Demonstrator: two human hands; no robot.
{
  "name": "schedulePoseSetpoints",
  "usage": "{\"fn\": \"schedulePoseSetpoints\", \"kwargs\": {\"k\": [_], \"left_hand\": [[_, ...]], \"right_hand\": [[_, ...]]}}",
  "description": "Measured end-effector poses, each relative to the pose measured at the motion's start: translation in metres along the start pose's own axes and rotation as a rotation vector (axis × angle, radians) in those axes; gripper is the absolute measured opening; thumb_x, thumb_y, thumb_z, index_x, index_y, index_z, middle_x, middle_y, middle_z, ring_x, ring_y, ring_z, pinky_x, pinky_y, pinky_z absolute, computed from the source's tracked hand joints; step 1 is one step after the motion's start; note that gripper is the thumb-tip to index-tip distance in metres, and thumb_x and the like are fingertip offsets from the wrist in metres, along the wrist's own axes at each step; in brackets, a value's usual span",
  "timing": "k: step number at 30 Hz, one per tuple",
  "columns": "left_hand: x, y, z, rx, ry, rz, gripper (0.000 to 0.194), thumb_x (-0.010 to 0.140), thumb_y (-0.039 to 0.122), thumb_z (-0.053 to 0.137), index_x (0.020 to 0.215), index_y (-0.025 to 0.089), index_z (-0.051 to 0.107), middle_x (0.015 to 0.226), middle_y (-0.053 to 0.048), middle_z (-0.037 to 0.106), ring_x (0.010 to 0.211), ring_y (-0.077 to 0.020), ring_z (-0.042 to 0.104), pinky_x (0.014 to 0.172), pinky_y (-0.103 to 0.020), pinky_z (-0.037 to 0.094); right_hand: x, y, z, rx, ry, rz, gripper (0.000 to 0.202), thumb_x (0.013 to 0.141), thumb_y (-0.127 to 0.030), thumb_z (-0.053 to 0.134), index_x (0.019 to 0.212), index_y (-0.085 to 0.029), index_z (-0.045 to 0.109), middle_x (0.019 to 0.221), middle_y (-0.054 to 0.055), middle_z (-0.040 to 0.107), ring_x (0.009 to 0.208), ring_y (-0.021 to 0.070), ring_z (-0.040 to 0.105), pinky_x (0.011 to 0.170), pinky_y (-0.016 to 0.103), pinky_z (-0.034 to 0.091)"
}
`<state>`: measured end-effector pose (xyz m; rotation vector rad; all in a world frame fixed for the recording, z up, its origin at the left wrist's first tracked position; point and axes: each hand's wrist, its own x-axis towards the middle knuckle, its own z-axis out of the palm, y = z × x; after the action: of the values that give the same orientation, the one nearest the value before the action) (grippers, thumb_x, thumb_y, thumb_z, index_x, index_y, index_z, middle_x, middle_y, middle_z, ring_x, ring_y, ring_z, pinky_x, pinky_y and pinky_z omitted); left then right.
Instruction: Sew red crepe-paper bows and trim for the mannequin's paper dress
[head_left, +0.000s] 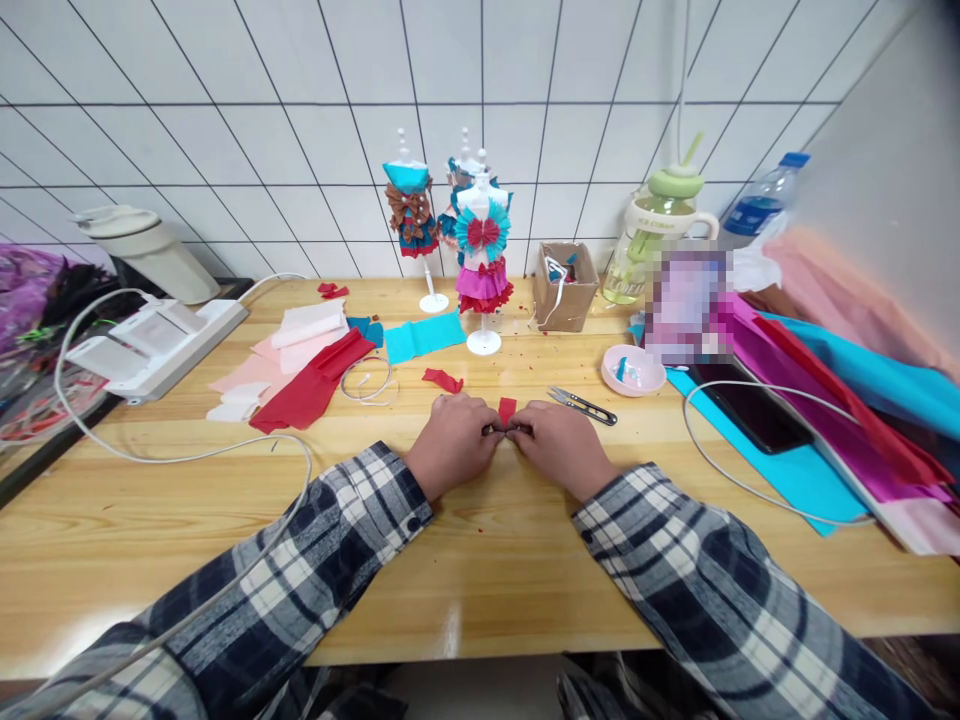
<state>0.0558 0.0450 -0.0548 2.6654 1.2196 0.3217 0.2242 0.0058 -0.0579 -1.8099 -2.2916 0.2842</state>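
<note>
My left hand (459,438) and my right hand (559,440) meet at mid-table, thumbs and fingertips pinched close together. Between them a small red crepe paper piece (508,409) sticks up from the fingertips; its lower edge is hidden by my fingers. Behind my left hand lies a crumpled red scrap (443,380). Thread snips (583,405) rest on the table just beyond my right hand. Farther back, a small white dress form (484,250) wears a turquoise, red and magenta paper outfit, with two more dressed forms behind it.
Left are a red sheet (315,380), pale pink sheets (274,355), coiled wire (366,382) and a power strip (161,345). A cardboard box (566,290), pink bowl (634,372), phone (750,408) and coloured sheets stand or lie right. A white cable crosses my left sleeve.
</note>
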Motion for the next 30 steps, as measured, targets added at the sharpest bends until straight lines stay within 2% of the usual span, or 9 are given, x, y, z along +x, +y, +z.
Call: {"fn": "schedulePoseSetpoints", "kwargs": {"k": [5,11,19,24,30], "left_hand": [[0.0002,0.0004,-0.0005,0.012,0.012,-0.004,0.014,0.083,0.031,0.057,0.087,0.024,0.069,0.082,-0.003,0.068,0.082,-0.0220,0.058,0.072,-0.036,0.036],[-0.0006,0.0000,0.0003,0.057,0.009,0.027,0.015,0.085,0.028,0.054,0.085,0.024,0.069,0.080,-0.003,0.068,0.082,-0.0221,0.057,0.073,-0.036,0.034],[-0.0004,0.0004,-0.0003,0.058,0.016,0.029,0.016,0.083,0.030,0.056,0.078,0.022,0.068,0.079,-0.003,0.067,0.082,-0.0224,0.056,0.075,-0.038,0.034],[-0.0012,0.0009,-0.0013,0.071,0.039,0.054,0.017,0.083,0.031,0.056,0.091,0.022,0.068,0.084,-0.005,0.067,0.084,-0.0228,0.056,0.075,-0.037,0.035],[-0.0012,0.0004,-0.0025,0.107,0.032,0.056,0.017,0.085,0.031,0.054,0.083,0.023,0.068,0.081,-0.004,0.067,0.082,-0.0230,0.055,0.074,-0.038,0.034]], "right_hand": [[0.0001,-0.0002,0.0007,0.008,0.004,0.010,0.017,0.088,-0.030,0.052,0.086,-0.024,0.067,0.087,0.001,0.067,0.083,0.0151,0.059,0.066,0.026,0.035],[-0.0005,0.0001,0.0017,0.030,0.040,0.023,0.015,0.087,-0.032,0.053,0.088,-0.024,0.066,0.086,0.001,0.066,0.082,0.0153,0.059,0.066,0.026,0.034],[-0.0002,0.0008,0.0015,0.026,0.008,0.025,0.017,0.087,-0.030,0.052,0.085,-0.025,0.068,0.086,0.000,0.067,0.081,0.0152,0.059,0.065,0.027,0.034],[0.0010,0.0013,0.0028,0.048,0.019,0.007,0.017,0.087,-0.028,0.052,0.085,-0.024,0.068,0.085,0.000,0.067,0.081,0.0148,0.059,0.065,0.026,0.034],[-0.0003,0.0008,0.0034,0.055,0.030,0.025,0.015,0.086,-0.029,0.053,0.085,-0.024,0.067,0.085,0.000,0.067,0.082,0.0152,0.059,0.067,0.026,0.036]]}}
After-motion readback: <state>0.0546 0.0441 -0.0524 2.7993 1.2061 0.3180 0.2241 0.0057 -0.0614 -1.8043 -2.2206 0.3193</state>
